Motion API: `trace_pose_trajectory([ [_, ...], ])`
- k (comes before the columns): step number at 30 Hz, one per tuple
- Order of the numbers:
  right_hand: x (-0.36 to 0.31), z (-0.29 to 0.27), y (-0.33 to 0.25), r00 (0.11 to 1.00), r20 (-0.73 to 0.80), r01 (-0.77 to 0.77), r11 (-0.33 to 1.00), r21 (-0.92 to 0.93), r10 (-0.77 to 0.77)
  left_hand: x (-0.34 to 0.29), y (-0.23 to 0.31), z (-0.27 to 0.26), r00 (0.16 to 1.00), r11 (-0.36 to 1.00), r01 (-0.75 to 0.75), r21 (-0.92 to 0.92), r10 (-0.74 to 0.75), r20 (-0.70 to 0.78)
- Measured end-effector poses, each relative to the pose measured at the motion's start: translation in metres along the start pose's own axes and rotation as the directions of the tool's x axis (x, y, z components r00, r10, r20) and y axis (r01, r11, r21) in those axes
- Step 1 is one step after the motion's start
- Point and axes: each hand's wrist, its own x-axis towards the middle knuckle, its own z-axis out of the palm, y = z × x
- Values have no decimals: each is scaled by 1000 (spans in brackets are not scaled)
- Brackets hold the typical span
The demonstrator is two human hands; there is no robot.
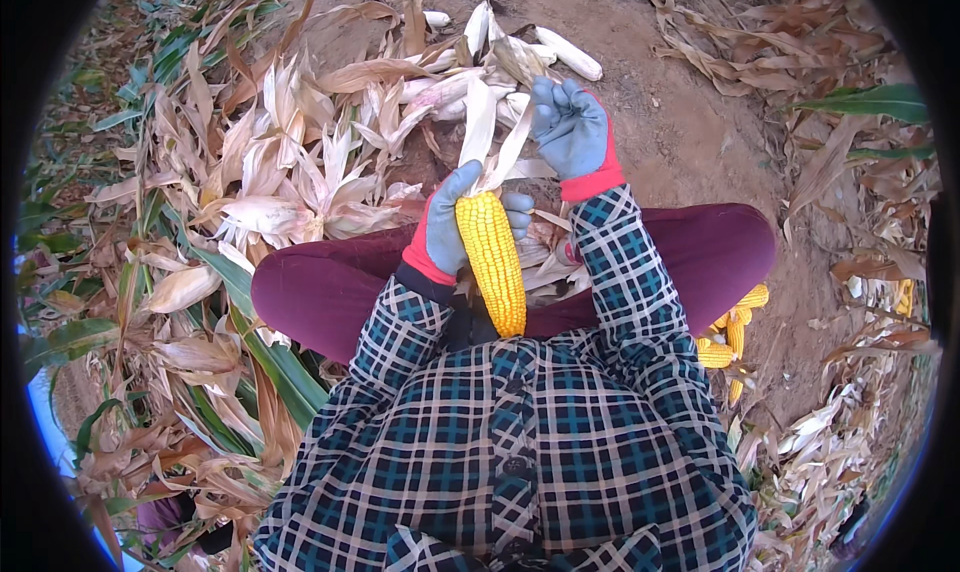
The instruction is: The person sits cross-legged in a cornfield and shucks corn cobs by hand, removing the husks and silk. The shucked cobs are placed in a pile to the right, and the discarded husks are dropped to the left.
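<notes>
My left hand [450, 222], in a grey glove with a red cuff, is closed around the upper part of a yellow ear of corn [492, 262]. Its bare kernels point down toward my lap, and pale strips of husk [482, 132] stand up from its top end. Just right of those strips is my right hand [572, 127], gloved the same way, with its fingers curled inward. Whether a piece of husk is pinched in those fingers is hidden. Dry, unhusked ears [465, 92] lie in a pile beyond both hands.
My crossed legs [710, 247] frame the work on bare soil [660, 122]. Several husked yellow ears [738, 332] lie beside my right knee. Dry husks [300, 192] heap up at the left, among green leaves [285, 372]. More dry leaves [860, 202] cover the right side.
</notes>
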Motion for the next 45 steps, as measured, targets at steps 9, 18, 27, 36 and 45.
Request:
trace_pose_trajectory([
  [9, -58, -20, 64, 984, -90, 35, 652, -757, -157, 0, 31, -44, 883, 919, -371, 135, 394, -255],
  [18, -112, 14, 49, 967, -48, 0, -188, -982, 250, 19, 35, -31, 956, 950, -292, -111, 285, -73],
  [27, -145, 11, 17, 958, 10, 85, -250, -965, 287, 14, 63, -75, 883, 848, -468, -247, 440, -164],
  [36, -166, -1, 7, 858, -432, -509, 566, -649, 277, -19, 100, -75, 554, 671, -738, -71, 543, -631],
  [45, -149, -9, 13, 940, -294, -327, 213, -921, 172, 0, -54, 3, 984, 976, -67, 209, 98, -146],
])
